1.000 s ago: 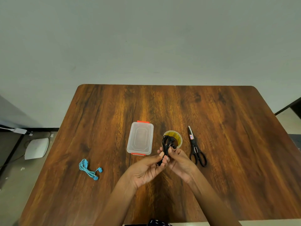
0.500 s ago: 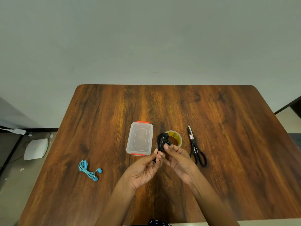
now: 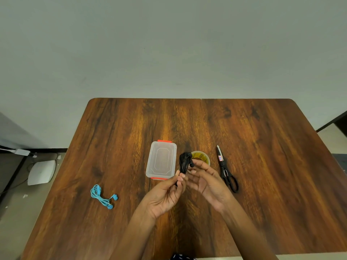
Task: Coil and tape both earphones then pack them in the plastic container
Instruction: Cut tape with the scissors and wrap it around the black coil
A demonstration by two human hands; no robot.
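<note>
I hold a coiled black earphone (image 3: 184, 162) above the table's middle. My left hand (image 3: 165, 194) pinches the lower end of the bundle. My right hand (image 3: 207, 182) has its fingertips on the bundle's upper right side, by the earbuds. A clear plastic container (image 3: 161, 160) with orange clips and its lid on lies just left of the bundle. A roll of yellowish tape (image 3: 201, 156) sits behind my right hand, partly hidden. A blue earphone (image 3: 102, 197) lies loosely bunched on the table at the left.
Black scissors (image 3: 226, 170) lie shut on the wooden table (image 3: 262, 166) right of the tape. On the floor to the left are a white box (image 3: 41, 172) and cables. The table's far edge meets a plain wall.
The black bundle and both hands have shifted left, off the tape roll and toward the container. My right fingers have moved up to the bundle's top. Nothing else moved.
</note>
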